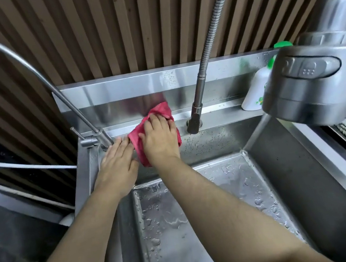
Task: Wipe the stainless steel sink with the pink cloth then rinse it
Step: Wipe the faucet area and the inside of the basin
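The pink cloth (140, 136) lies crumpled over the sink's back ledge and hangs down the back wall. My right hand (161, 138) presses flat on it, fingers spread across the fabric. Just to its left, my left hand (117, 161) rests flat on the sink's back wall, its fingertips close to the cloth's edge and to the base of the small tap. The stainless steel sink (292, 182) has water drops across its floor and walls.
A thin curved tap (60, 96) stands at the back left. A flexible hose (204, 58) drops to its holder on the ledge. A large spray head (307, 87) hangs near, at the right. A white soap bottle (256, 91) stands on the ledge.
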`<state>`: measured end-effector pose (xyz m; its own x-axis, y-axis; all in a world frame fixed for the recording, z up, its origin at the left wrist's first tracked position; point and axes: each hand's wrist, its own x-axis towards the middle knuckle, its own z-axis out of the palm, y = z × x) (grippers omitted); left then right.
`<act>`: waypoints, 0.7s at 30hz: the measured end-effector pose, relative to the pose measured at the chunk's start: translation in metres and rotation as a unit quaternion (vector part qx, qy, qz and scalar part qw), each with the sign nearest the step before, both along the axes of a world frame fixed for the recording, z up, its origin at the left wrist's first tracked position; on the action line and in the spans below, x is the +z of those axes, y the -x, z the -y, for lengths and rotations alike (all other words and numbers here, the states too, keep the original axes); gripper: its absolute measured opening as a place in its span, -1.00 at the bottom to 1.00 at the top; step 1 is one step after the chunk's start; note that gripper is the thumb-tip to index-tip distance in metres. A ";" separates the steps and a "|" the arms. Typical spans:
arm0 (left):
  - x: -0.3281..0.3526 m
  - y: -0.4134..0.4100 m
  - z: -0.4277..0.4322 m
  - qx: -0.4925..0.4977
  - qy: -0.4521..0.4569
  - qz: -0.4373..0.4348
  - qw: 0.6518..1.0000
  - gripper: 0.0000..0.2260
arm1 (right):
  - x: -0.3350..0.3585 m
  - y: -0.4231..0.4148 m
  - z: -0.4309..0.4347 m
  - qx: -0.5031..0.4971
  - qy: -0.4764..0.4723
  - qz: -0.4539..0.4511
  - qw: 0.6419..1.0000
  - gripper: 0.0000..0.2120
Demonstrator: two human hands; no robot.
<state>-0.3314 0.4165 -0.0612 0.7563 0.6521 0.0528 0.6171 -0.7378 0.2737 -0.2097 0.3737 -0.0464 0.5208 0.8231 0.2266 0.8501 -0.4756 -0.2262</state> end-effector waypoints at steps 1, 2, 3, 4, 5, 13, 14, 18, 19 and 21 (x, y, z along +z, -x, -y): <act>-0.001 0.000 0.000 0.000 -0.002 -0.003 1.000 -0.46 | -0.002 -0.006 0.002 -0.007 0.021 -0.023 1.000 -0.56; -0.001 0.000 0.000 0.001 0.001 -0.004 1.000 -0.51 | -0.003 -0.014 0.005 -0.031 0.023 -0.043 0.998 -0.53; -0.001 0.000 0.000 0.002 0.007 -0.001 1.000 -0.53 | -0.005 -0.022 0.008 -0.061 0.019 -0.068 0.996 -0.53; -0.001 0.001 0.000 0.003 0.011 0.004 1.000 -0.53 | -0.004 -0.027 0.011 -0.088 0.014 -0.097 0.991 -0.53; -0.002 0.001 0.000 0.002 0.012 0.008 1.000 -0.54 | -0.003 -0.028 0.010 -0.105 0.018 -0.118 0.987 -0.52; -0.001 0.002 0.000 -0.001 0.021 0.012 1.000 -0.54 | 0.013 -0.017 -0.008 -0.183 0.056 -0.199 0.961 -0.27; -0.001 0.002 0.000 0.000 0.020 0.016 1.000 -0.54 | 0.014 -0.018 -0.009 -0.188 0.060 -0.203 0.959 -0.26; 0.002 0.000 0.003 0.012 0.027 0.012 0.999 -0.54 | 0.018 -0.018 -0.010 -0.179 0.092 -0.184 0.962 -0.32; 0.003 -0.001 0.004 0.017 0.029 0.011 0.999 -0.53 | 0.017 -0.016 -0.006 -0.165 0.098 -0.178 0.965 -0.35; 0.003 -0.001 0.004 0.018 0.027 0.008 0.999 -0.54 | 0.012 -0.013 0.006 -0.136 0.103 -0.171 0.970 -0.41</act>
<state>-0.3303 0.4120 -0.0579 0.7313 0.6814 0.0288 0.6385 -0.6988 0.3226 -0.1966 0.3676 -0.0343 0.7411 0.6541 -0.1515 0.5790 -0.7368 -0.3491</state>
